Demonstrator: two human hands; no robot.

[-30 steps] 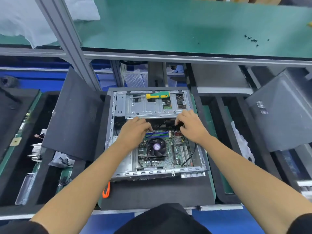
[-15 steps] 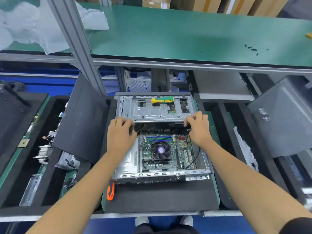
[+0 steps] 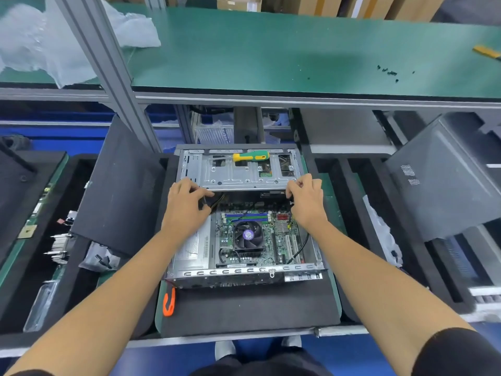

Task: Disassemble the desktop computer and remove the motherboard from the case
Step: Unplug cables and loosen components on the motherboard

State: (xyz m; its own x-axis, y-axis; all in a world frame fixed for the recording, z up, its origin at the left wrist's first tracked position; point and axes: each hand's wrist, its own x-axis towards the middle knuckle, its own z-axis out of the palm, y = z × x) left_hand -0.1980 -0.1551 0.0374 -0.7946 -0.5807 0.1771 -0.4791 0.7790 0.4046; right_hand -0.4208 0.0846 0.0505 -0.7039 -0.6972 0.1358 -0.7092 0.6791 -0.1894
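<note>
A: Steel drive cage (image 3: 238, 172) at twelve o'clock of the case (image 3: 244, 272). What changed?

B: A second ago both hands were down in the cables. Now the left hand (image 3: 184, 210) curls on the cage's near edge at ten o'clock, and the right hand (image 3: 307, 202) pinches it at two.

A: Meaning?

B: Probably lifting the cage next. The motherboard (image 3: 257, 237) sits inside the case, centre, not yet freed.

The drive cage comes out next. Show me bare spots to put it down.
Free: black mat between case and bench edge; green shelf between plastic wrap and loose screws. Crowded: the left tray of parts, and the case, with both hands at the cage.
</note>
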